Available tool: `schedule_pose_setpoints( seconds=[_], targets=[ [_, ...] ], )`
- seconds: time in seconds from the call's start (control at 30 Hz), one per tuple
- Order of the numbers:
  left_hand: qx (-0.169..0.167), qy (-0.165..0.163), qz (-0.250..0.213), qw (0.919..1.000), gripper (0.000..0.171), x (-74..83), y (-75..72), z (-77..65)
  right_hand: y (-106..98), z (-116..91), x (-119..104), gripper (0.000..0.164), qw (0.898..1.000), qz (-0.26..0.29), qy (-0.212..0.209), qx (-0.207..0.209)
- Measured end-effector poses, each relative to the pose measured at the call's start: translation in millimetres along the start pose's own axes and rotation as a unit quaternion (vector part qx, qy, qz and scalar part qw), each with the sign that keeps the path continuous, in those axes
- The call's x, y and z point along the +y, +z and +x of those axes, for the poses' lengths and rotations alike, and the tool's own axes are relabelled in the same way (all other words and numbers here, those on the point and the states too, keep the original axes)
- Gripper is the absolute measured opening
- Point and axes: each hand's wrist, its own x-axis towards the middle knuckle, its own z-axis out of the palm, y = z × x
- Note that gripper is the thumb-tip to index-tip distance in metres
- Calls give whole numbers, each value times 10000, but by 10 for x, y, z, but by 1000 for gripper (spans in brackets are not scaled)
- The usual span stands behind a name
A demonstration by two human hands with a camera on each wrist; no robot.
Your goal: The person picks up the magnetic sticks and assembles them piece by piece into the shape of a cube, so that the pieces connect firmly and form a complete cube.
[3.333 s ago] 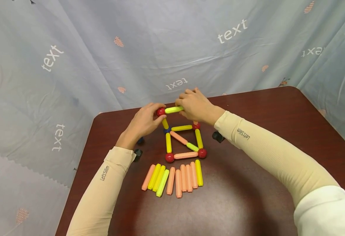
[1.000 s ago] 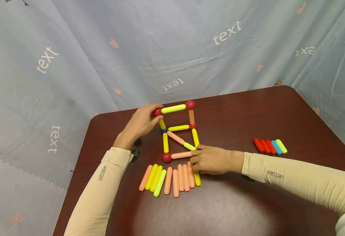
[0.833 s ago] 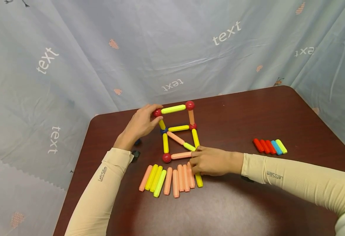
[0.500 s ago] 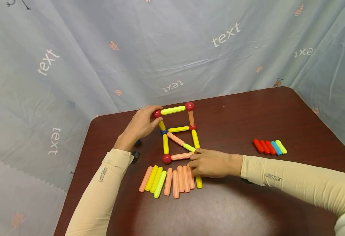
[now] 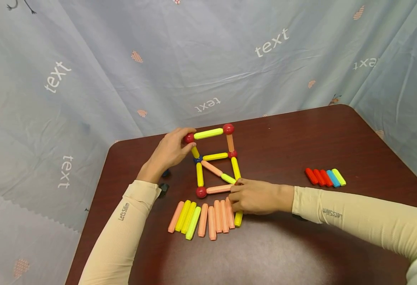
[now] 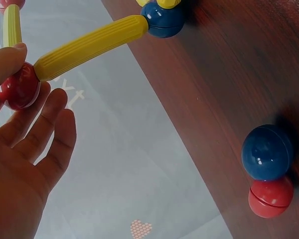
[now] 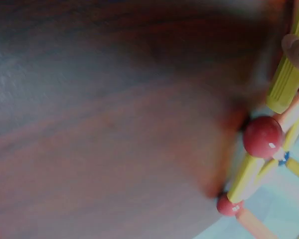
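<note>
A frame of magnetic building sticks and balls stands at the table's far side. My left hand (image 5: 171,148) grips the red ball (image 5: 189,137) at its upper left corner, thumb and fingers round it. From that ball a yellow stick (image 6: 92,47) runs to a blue ball (image 6: 164,20). My right hand (image 5: 258,196) pinches another yellow stick (image 7: 285,89) at the right end of the loose row, just in front of the frame. One end of this stick lies close to the frame's near right red ball (image 7: 263,137); whether they touch I cannot tell. That ball is hidden in the head view.
Several loose orange, yellow and lime sticks (image 5: 211,223) lie in a row before the frame. Short red, blue and lime sticks (image 5: 324,177) lie to the right. A loose blue ball (image 6: 267,152) and red ball (image 6: 270,198) sit by my left wrist. A curtain (image 5: 180,71) hangs behind.
My right hand has left the frame's top bar and come down to the yellow stick, which it now pinches and has shifted slightly. My left hand still holds the upper left red ball.
</note>
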Motion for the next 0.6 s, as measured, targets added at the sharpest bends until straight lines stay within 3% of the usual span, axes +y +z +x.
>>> schedule_pose_setpoints(
  seconds=[0.17,0.3,0.47,0.6],
  targets=[
    [-26,-17,-11,10000,48,-15,-7,-5,-151,11,101,17,9982,499,293,161],
    [-45,-39,-41,10000,48,-35,-16,-9,-199,80,256,21,9863,1109,1084,569],
    [-98,-42,-49,9999,49,-19,-31,-1,-224,330,444,25,9497,1509,2562,986],
    [-175,-57,-76,9998,50,8,-41,6,-249,585,505,28,9023,1898,3714,1090]
  ],
)
